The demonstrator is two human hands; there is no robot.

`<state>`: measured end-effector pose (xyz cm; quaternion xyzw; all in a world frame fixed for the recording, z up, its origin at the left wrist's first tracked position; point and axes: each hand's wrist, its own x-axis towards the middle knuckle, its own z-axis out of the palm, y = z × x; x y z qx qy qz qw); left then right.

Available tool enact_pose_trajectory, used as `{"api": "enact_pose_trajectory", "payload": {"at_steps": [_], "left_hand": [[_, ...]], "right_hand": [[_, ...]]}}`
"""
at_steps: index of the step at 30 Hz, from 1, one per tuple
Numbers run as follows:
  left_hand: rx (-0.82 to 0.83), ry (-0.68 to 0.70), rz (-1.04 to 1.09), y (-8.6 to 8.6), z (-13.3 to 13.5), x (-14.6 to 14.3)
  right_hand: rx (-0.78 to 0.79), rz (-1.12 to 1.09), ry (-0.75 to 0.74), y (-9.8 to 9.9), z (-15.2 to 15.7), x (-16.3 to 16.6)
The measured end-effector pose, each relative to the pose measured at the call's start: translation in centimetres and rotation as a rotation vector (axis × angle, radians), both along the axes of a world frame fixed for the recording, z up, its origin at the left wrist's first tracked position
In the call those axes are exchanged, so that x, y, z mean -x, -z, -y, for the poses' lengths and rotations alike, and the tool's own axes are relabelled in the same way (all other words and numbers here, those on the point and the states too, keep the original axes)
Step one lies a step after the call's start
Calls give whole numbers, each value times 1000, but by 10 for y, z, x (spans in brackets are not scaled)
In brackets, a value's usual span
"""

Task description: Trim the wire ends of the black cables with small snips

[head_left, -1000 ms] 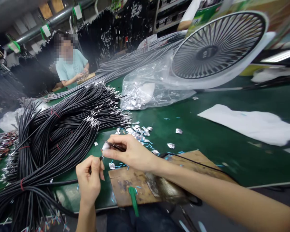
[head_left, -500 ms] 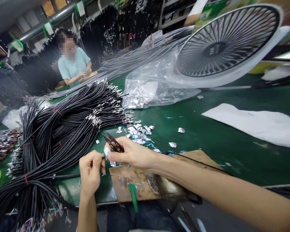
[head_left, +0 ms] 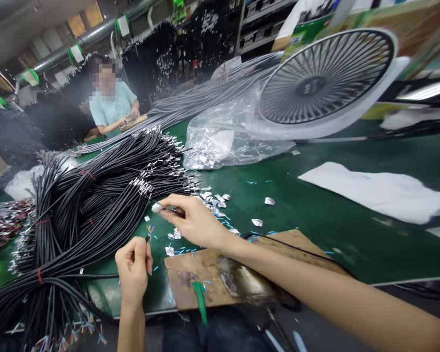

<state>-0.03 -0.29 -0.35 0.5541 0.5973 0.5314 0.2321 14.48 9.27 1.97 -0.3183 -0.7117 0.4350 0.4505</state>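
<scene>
My left hand (head_left: 134,264) is closed around a black cable, its end pointing up. Thin coloured wires (head_left: 150,229) fan out from that stripped end. Farther up and to the right, my right hand (head_left: 194,222) keeps dark-bladed snips (head_left: 176,211) in its grip, mostly hidden by the fingers. Something white (head_left: 156,208), perhaps a fingertip cover, shows at its fingertips. Scraps of silver foil (head_left: 175,233) and short blue bits lie on the green table beneath it. Bundled black cables (head_left: 95,195) with pale tips lie to the left of both hands.
A stained cardboard piece (head_left: 190,278) with a green strip (head_left: 200,300) lies at the table's front edge. Behind are a clear plastic bag (head_left: 223,142) of foil scraps and a tilted fan (head_left: 326,80). White cloth-like material (head_left: 377,188) lies right. A co-worker (head_left: 113,105) sits across.
My hands have moved apart: the right one up from the cable end, the left slightly down. Coloured wires now show at the cable's end. The snips' blades are less visible.
</scene>
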Motion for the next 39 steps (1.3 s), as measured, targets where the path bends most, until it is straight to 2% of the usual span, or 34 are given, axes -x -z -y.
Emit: {"api": "enact_pose_trajectory", "payload": {"at_steps": [2,5,7,9,11,14,17,19,21,24,26,30,39], "left_hand": [[22,33,-10,2,1,0],[35,38,-17,4,2,-1],[40,15,-27,5,3,-1],[53,11,-38,4,3,-2],[67,20,-43,3,3,-4],[48,-27,-52,-1,2,-7],[6,-109,-72,-4,0,-9],[-19,-148,-78,-5,-1,-10],[-28,-169,-70,-5,-1,-9],[-32,-183,-41,-3,-1,-8],[-61,-196,-30,-2,-1,-8],[-125,-229,-35,-3,-2,-11],[-139,-236,-61,1,-1,-12]], "right_hand": [[99,26,-142,-1,5,2],[200,23,-261,-3,10,2],[236,19,-274,-6,12,0],[209,27,-236,-7,14,0],[70,10,-183,-5,16,-1],[-274,-52,-118,3,18,-2],[-527,-40,-216,11,19,-5],[-579,16,-307,12,21,-7],[-534,19,-275,10,22,-8],[-348,-22,-81,4,23,-7],[-270,6,-27,1,23,-6],[-258,31,-74,0,22,-5],[-216,-8,-94,0,23,-6]]}}
